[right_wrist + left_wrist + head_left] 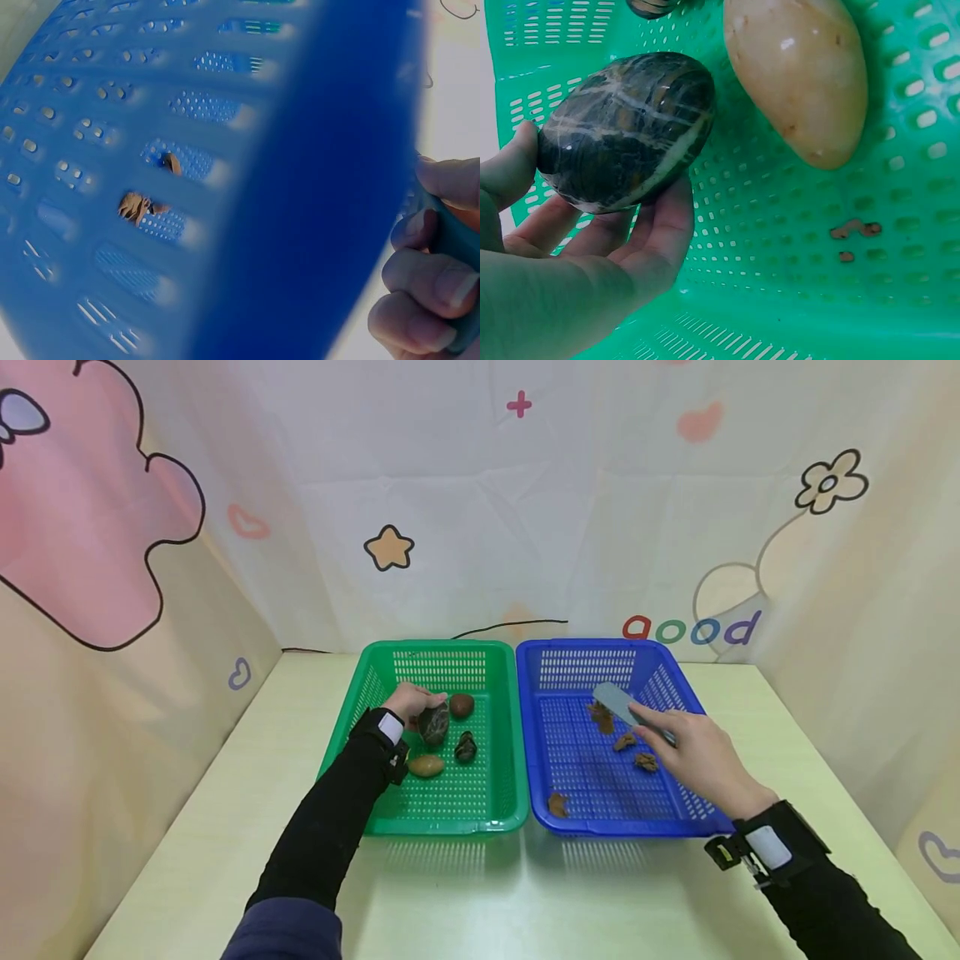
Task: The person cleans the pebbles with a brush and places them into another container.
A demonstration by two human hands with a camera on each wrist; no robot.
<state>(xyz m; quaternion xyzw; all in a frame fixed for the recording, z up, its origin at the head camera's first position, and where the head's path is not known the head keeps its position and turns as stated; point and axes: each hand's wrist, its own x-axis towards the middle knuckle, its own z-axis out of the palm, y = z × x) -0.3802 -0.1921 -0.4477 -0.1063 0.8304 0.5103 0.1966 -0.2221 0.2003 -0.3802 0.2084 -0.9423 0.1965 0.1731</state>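
Observation:
My left hand (414, 702) grips a smooth dark stone (626, 131) with white veins, inside the green basket (491, 822). In the left wrist view the thumb lies at one end of the stone and the fingers curl beneath it. Close by sit a polished tan stone (426, 766), a reddish-brown stone (462, 705) and a dark striped stone (465, 747). Over the blue basket (600, 828), my right hand (701, 756) holds a flat grey-green blade (613, 699), like a spatula, by its dark teal handle (457, 240). Beneath the blade lie brown crumpled pieces (602, 718).
Both baskets stand side by side on a pale table (480, 902). Another brown piece (557, 805) lies near the blue basket's front left corner. Small brown crumbs (847, 229) rest on the green basket's floor. A printed curtain (480, 485) hangs behind the table and on both sides.

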